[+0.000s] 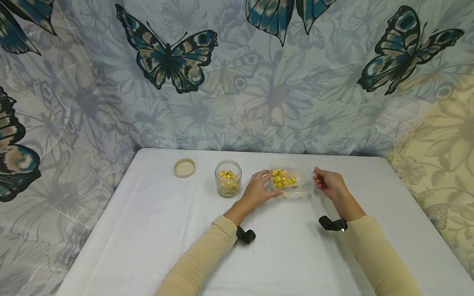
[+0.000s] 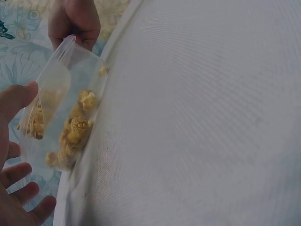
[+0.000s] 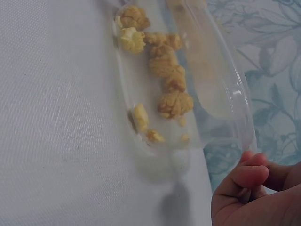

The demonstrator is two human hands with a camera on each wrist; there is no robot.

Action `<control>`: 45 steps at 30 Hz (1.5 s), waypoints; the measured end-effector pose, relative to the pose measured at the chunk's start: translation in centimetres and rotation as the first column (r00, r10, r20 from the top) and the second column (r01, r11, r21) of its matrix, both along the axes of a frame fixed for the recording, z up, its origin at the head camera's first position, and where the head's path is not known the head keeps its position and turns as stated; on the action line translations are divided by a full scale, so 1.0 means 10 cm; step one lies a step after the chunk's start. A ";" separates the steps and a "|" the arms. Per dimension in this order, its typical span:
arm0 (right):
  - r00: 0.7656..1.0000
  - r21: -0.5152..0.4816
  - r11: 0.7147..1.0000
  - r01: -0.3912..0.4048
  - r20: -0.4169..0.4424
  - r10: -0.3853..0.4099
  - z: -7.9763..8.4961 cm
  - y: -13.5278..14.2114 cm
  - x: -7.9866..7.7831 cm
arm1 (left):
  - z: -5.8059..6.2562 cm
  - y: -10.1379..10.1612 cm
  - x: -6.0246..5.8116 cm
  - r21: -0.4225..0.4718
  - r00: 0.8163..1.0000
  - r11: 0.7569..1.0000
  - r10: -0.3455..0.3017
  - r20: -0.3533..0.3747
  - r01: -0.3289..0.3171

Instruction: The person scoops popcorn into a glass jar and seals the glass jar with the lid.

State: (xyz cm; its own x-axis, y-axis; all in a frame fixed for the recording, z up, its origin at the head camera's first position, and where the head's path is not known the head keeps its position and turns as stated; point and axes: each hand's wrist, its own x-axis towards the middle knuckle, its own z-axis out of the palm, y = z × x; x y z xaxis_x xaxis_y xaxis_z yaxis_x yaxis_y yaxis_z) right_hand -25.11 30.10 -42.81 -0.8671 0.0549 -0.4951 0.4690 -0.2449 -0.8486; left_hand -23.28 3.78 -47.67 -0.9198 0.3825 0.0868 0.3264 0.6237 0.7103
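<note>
A clear plastic container point(image 1: 305, 185) holds caramel-coated popcorn point(image 1: 283, 179), which also shows through its wall in the left wrist view. My left hand point(image 1: 257, 191) holds the left end of the container, thumb on the near side and fingers spread around the end. At the right end, my right hand point(image 1: 331, 185) pinches the rim near a corner, with thumb and fingertips together; in the right wrist view, this hand point(image 3: 258, 188) is at the lower right. To the left stands an uncovered glass jar point(image 1: 228, 187), partly filled with the same popcorn.
A round beige lid point(image 1: 184, 168) lies on the white-covered table point(image 1: 148, 238), left of the jar. Behind the table's far edge hangs a butterfly-and-flower patterned cloth point(image 1: 229, 107). Each forearm wears a black wrist camera point(image 1: 246, 235).
</note>
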 end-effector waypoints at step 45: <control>0.998 -0.112 0.992 0.048 0.046 -0.043 -0.07 0.02 -0.08 | -0.02 0.03 -0.01 0.035 1.000 0.999 0.013 -0.004 -0.013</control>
State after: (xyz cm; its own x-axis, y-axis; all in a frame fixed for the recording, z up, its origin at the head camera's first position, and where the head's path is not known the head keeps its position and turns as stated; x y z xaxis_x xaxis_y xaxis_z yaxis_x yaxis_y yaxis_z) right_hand -25.88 30.33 -43.49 -0.8426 0.0354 -0.5374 0.4907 -0.3606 -0.7932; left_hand -23.36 4.03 -47.84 -0.9242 0.3675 0.1039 0.3218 0.6029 0.7300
